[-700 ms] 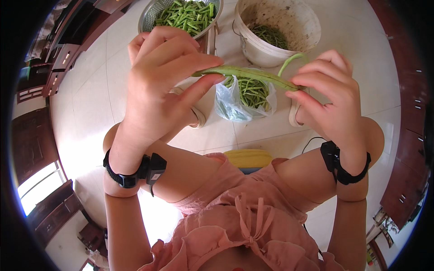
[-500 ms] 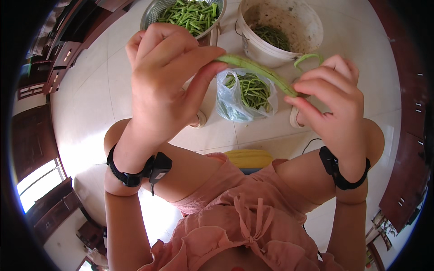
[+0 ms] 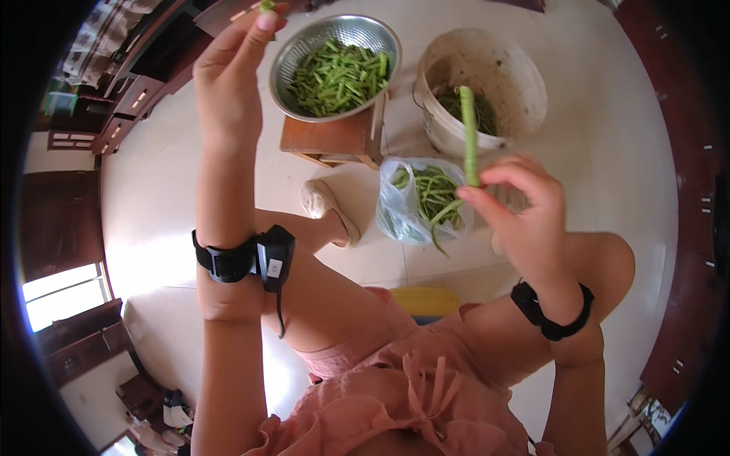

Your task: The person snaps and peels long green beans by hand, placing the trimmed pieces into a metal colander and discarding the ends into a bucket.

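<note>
Above clear bag (image 3: 422, 201) of beans, right hand (image 3: 525, 216) pinching long bean (image 3: 469, 137), left hand (image 3: 228, 72) pinching snapped tip (image 3: 266, 6)

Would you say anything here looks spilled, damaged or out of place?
Nothing stands out. The cut beans sit inside the colander, the whole ones in the bag, scraps in the bucket. None lie on the floor.

Colander (image 3: 334, 64) of cut beans on stool (image 3: 334, 137), just beyond my left hand (image 3: 228, 83). Bucket (image 3: 487, 83) to its right, behind my right hand (image 3: 525, 213). Bag (image 3: 422, 201) of beans on floor between hands, before the bucket.
</note>
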Available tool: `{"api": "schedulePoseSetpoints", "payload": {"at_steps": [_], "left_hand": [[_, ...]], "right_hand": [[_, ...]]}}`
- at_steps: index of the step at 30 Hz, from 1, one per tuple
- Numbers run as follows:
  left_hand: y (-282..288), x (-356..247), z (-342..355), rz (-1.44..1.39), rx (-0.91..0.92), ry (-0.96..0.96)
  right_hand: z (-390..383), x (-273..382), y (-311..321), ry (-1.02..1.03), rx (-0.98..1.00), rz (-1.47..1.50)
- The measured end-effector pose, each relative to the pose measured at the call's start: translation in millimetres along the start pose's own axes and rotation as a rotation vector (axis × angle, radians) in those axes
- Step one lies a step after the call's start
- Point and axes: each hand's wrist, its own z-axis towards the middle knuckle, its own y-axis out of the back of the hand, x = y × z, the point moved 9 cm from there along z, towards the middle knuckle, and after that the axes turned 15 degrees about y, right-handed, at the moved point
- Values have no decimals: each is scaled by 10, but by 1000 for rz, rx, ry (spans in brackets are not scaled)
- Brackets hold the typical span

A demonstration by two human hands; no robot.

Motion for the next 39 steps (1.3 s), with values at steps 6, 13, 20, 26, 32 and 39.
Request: {"api": "schedulePoseSetpoints", "payload": {"at_steps": [6, 13, 20, 26, 32, 39], "left_hand": [[-448, -299, -310, -88, 355, -260], [-486, -95, -248, -289, 477, -52], [-482, 5, -175, -452, 499, 105], [-264, 433, 27, 1140, 96, -181], [-731, -1, -423, 746, 283, -315], [-1150, -442, -1100, 529, 666, -431]], "right_hand": [[-94, -62, 122, -81, 81, 118], [-189, -154, 114, -250, 83, 368], [-205, -153, 135, -375, 44, 499], [-179, -97, 135, -405, 61, 555], [-169, -128, 155, -329, 100, 521], [-104, -78, 180, -229, 163, 434]]}}
